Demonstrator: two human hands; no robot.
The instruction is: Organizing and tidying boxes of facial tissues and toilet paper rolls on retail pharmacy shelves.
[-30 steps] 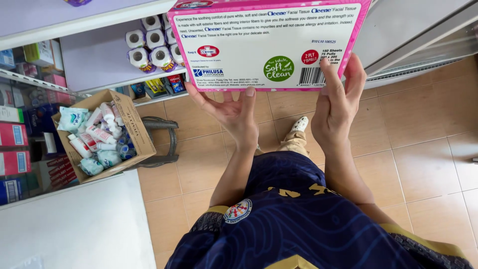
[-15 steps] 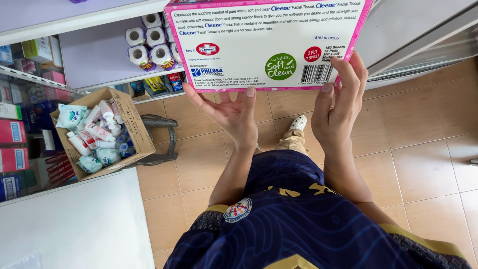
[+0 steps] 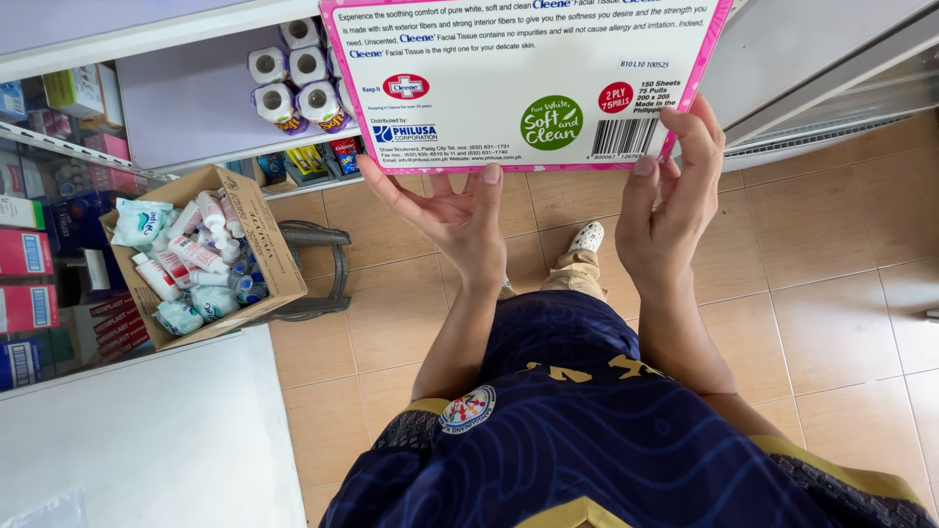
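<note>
Tissue pack: a flat white pack (image 3: 523, 83) with a pink border and printed text, held up near the top of the view, its upper edge cut off by the frame.
Left hand: the left hand (image 3: 452, 210) is open beneath the pack's lower edge, palm up, fingertips touching the underside.
Right hand: the right hand (image 3: 670, 196) grips the pack's lower right corner, fingers curled up over the printed face.
Cardboard box: an open box (image 3: 201, 256) at left, tilted, packed with small tubes and pouches, resting on a dark stool (image 3: 318, 274).
Shelves: toilet rolls (image 3: 293, 78) stacked on a white shelf behind the pack; coloured cartons (image 3: 34, 254) line the far left.
Floor: tan tiles (image 3: 822, 254), one shoe (image 3: 587, 237) visible between the forearms.
</note>
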